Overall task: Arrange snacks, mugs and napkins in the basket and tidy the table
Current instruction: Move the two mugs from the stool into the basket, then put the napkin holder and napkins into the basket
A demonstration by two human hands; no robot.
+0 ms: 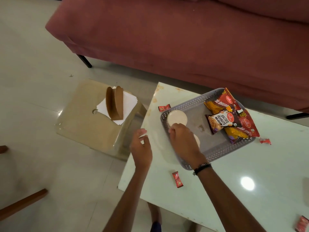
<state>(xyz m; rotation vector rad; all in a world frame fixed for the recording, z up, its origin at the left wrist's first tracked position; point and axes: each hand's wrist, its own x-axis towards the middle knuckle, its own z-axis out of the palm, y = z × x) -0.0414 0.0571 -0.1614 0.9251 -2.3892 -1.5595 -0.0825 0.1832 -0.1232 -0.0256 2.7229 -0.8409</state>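
Observation:
A grey perforated basket (215, 149) sits on the white table (225, 178). Several snack packets lie in its right half, among them a salted peanuts packet (219, 122). A white mug (177, 117) stands upside down in the basket's left corner. My right hand (182, 139) rests on the mug's near edge, fingers closed on it, and covers a second pale round thing (197, 139) beneath the wrist. My left hand (141, 146) hovers over the table's left edge with fingers spread and empty. White napkins (129, 102) lie under a brown holder (115, 102) on a beige stool (87, 124).
Small red candy wrappers lie loose on the table: one (164, 107) left of the basket, one (177, 179) in front, one (265, 141) to its right, one (301, 223) at the near right edge. A pink sofa (184, 34) runs behind. A wooden bar (21, 205) sits lower left.

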